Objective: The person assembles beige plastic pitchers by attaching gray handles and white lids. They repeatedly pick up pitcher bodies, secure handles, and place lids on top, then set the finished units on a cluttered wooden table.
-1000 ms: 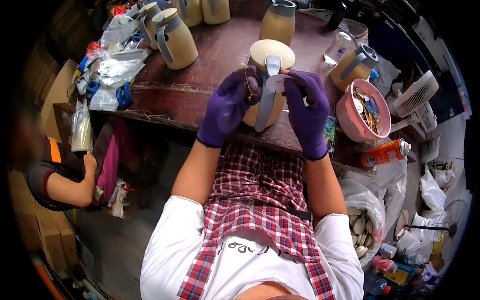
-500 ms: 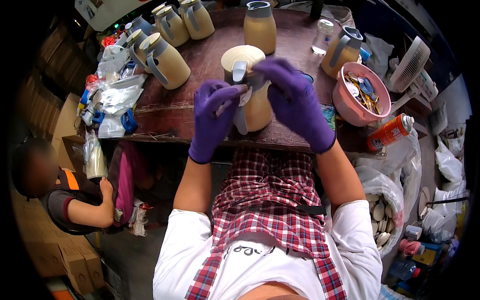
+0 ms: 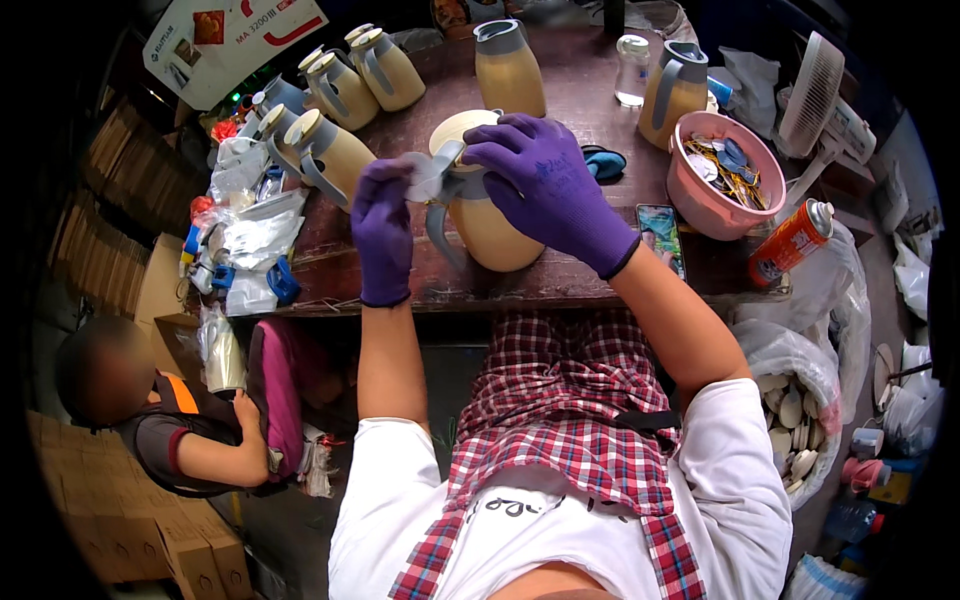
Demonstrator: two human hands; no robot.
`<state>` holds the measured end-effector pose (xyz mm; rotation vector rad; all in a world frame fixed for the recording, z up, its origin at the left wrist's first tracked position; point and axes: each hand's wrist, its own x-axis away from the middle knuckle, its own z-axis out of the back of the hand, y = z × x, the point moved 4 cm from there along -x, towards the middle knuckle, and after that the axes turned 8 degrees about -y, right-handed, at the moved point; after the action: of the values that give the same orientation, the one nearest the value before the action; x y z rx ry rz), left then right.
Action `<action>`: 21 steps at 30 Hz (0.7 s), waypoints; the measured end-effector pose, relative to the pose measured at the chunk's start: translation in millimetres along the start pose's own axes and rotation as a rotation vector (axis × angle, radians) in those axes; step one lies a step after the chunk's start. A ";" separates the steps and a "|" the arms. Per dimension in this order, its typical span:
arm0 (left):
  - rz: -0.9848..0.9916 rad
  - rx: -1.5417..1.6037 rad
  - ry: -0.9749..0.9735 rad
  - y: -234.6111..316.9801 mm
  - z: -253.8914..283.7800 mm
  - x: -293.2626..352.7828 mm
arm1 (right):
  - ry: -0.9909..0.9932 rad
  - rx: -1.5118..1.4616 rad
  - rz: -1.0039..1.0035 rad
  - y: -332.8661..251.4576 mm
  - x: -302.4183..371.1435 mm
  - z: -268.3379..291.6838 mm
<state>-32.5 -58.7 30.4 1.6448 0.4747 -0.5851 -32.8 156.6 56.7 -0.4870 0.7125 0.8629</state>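
Note:
A beige insulated jug point(image 3: 495, 238) with a grey collar and grey handle stands before me at the table's near side, its handle toward my left. My right hand point(image 3: 550, 190), in a purple glove, closes over the right side of the jug's top, fingertips at the grey lever point(image 3: 447, 158) beside the pale lid point(image 3: 462, 124). In my gloved left hand point(image 3: 383, 235) a thin, whitish round tag point(image 3: 425, 178) is pinched, next to the lever and above the handle. Whether the tag is attached to the jug, I cannot tell.
Several similar jugs point(image 3: 390, 72) stand back left, near plastic-wrapped parts point(image 3: 262, 240). A pink bucket point(image 3: 725, 205), phone point(image 3: 660, 238), orange spray can point(image 3: 790, 243) and white fan point(image 3: 812, 88) are at right. A seated person point(image 3: 215, 440) holds a wrapped jug at left.
My left hand has moved left and the round tag now shows plainly in its fingers. My right hand has come down onto the jug's top. The view has shifted slightly.

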 end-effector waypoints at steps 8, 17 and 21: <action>0.170 -0.089 -0.021 -57.3 10.4 -49.9 | 0.024 -0.031 0.008 -1.7 4.4 2.8; 0.290 -0.012 0.067 -66.3 12.7 64.8 | 0.055 -0.129 -0.071 -5.5 13.8 -2.9; 0.272 -0.080 -0.067 -41.7 4.4 94.3 | 0.050 -0.264 -0.035 -5.1 11.5 -12.5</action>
<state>15.7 -58.5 -60.9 1.5752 0.2167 -0.4118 -28.0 151.5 40.4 -0.7564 0.6362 0.9189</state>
